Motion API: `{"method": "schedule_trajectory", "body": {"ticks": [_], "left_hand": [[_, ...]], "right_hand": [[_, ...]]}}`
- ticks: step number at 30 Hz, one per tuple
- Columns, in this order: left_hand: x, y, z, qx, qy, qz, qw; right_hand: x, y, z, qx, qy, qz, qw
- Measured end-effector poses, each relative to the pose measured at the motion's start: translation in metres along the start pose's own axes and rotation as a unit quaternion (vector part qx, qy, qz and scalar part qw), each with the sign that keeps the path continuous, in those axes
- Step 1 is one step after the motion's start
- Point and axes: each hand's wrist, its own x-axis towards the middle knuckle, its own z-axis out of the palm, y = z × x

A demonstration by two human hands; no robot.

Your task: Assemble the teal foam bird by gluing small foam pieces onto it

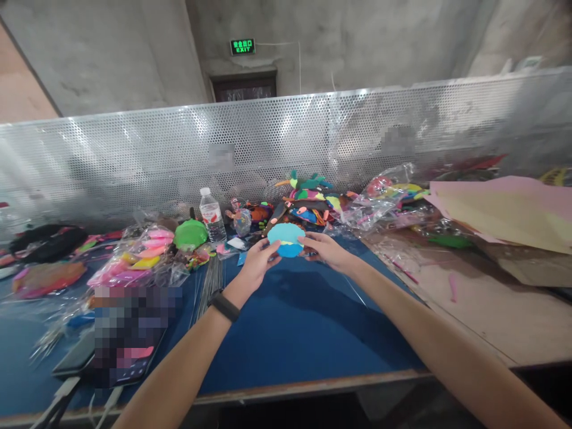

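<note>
A round, flat blue piece (286, 233), light blue above and darker blue below with a thin yellow streak between, is held up over the blue table top. My left hand (259, 260), with a black band on its wrist, grips its left edge between thumb and fingers. On the opposite edge my right hand (325, 250) pinches it the same way. What the piece is made of I cannot make out. Just behind it lies a pile of colourful clay-like figures (308, 205).
A water bottle (211, 215) stands beside a green rounded lump (190, 233). Thin wires (209, 280) lie left of my hands. Bagged colourful clay (138, 256) and phones with cables (134, 357) are at left. Pink and tan sheets (500, 208) lie right. A perforated metal panel (286, 143) borders the back.
</note>
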Motion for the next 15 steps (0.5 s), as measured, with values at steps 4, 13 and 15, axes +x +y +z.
{"method": "schedule_trajectory", "body": {"ticks": [4, 13, 15], "left_hand": [[0.002, -0.003, 0.0, -0.031, 0.01, -0.002, 0.999], [0.0, -0.004, 0.004, -0.064, 0.001, 0.004, 0.998], [-0.001, -0.004, 0.005, -0.063, -0.011, -0.002, 0.998]], "right_hand": [[0.001, 0.003, -0.001, 0.025, 0.006, 0.016, 1.0], [0.005, 0.011, 0.001, -0.057, -0.015, -0.041, 0.997], [0.006, 0.012, 0.0, -0.055, -0.011, -0.049, 0.997]]}}
